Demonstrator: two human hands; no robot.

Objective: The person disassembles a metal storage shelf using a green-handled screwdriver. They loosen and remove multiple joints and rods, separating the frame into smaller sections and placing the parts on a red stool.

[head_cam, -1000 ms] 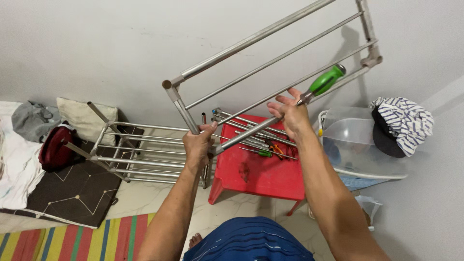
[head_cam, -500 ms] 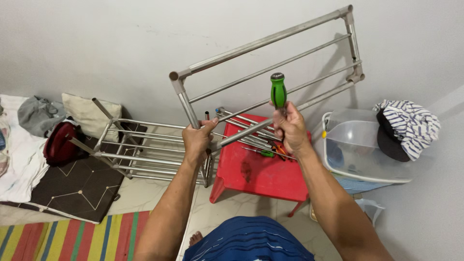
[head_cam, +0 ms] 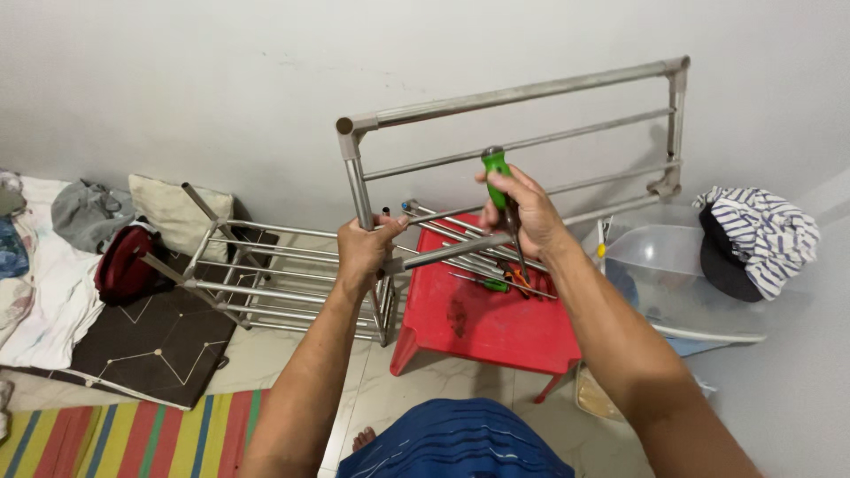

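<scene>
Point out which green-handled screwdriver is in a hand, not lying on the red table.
The large screwdriver, held upright in the right hand by the rack; the smaller one lies flat on the table.

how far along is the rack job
Done: one rack section stands joined on the floor. In hand: left hand grips a corner of the frame, right hand holds a green screwdriver tip down. Left: loose tubes and tools lie on the red table.

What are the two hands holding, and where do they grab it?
The left hand grips the metal rack frame at its lower corner; the right hand holds the screwdriver by its green handle.
</scene>
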